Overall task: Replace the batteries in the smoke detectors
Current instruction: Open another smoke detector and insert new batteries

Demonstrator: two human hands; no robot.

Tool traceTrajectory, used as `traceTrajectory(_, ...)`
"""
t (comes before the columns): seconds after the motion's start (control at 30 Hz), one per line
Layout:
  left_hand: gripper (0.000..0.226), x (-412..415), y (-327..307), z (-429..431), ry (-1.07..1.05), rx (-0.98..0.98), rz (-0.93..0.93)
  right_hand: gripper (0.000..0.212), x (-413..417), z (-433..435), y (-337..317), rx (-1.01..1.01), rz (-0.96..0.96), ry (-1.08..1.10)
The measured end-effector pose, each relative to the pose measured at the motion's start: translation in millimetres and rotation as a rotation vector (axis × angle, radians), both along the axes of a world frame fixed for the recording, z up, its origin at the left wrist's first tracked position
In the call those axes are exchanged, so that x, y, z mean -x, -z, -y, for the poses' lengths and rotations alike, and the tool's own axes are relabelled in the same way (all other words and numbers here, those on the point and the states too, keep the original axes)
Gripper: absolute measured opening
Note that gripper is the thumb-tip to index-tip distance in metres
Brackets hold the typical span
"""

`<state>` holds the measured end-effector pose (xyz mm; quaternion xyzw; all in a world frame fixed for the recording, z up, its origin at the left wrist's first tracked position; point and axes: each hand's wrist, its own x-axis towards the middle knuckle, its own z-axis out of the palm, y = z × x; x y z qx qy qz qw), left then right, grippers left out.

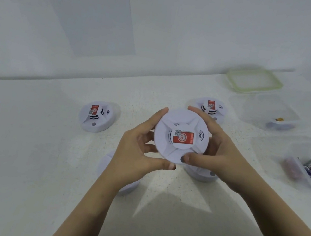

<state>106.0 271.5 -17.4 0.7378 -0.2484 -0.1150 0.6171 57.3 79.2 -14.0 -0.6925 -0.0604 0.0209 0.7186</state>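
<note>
A round white smoke detector (pixel 180 136) with a red label on its middle is held above the table, face up towards me. My left hand (pixel 136 153) grips its left rim, thumb at the lower edge. My right hand (pixel 216 154) grips its right rim, thumb on the lower front. Two more detectors stand on the table: one (pixel 98 116) at the left, one (pixel 211 107) behind my right hand. Parts of two other white detectors show under my left forearm (pixel 105 165) and under my right hand (pixel 200 174).
A clear tub (pixel 305 170) at the right holds several batteries. Behind it, another clear tub (pixel 265 113) holds a small battery, and a green-rimmed lid (pixel 254 80) lies by the wall. A printed instruction sheet (pixel 91 5) hangs on the wall. The white table (pixel 22 158) reaches to the near edge.
</note>
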Motion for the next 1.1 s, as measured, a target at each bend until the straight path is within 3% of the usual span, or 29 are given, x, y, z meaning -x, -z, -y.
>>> traceTrajectory(1.1,0.098,0.0,3.7,-1.9,-0.014,0.032,-0.093,0.084,-3.1,-0.2,6.3,0.026,-0.015,-0.021)
